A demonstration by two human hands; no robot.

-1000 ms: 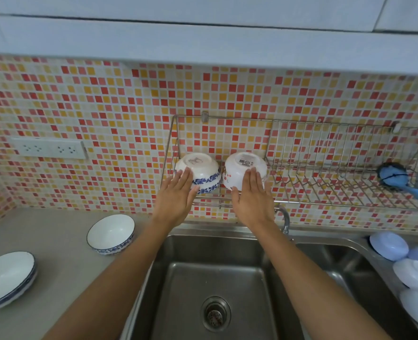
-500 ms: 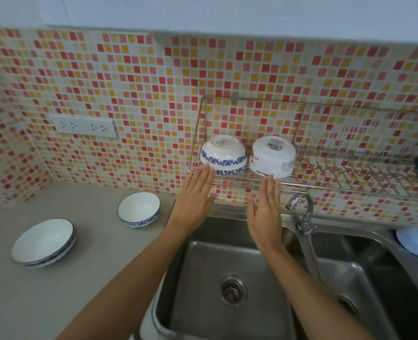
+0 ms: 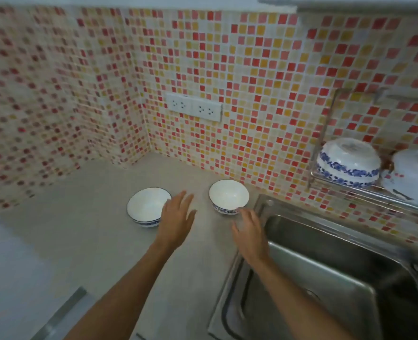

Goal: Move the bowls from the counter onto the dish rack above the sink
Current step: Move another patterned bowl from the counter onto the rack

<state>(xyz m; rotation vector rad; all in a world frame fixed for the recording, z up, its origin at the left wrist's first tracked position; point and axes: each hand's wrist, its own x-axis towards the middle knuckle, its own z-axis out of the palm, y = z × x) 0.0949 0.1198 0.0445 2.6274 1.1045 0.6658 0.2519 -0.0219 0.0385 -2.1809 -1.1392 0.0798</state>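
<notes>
Two white bowls with blue trim stand upright on the grey counter (image 3: 85, 236): a wider bowl (image 3: 147, 206) to the left and a smaller bowl (image 3: 228, 197) near the sink's corner. My left hand (image 3: 178, 220) hovers open just right of the wider bowl, fingers spread. My right hand (image 3: 248, 231) is open, its fingertips close to the smaller bowl's front. On the wire dish rack (image 3: 325, 177) at the right, a blue-patterned bowl (image 3: 349, 161) and a white bowl (image 3: 414, 177) lie upside down.
The steel sink (image 3: 325, 278) fills the lower right, its rim beside my right hand. Mosaic tile walls meet in a corner behind the counter, with a double power socket (image 3: 194, 110) above the bowls.
Both hands have left the two bowls on the rack and swung down and left over the counter. The view has turned left, so the counter bowls now sit in the middle.
</notes>
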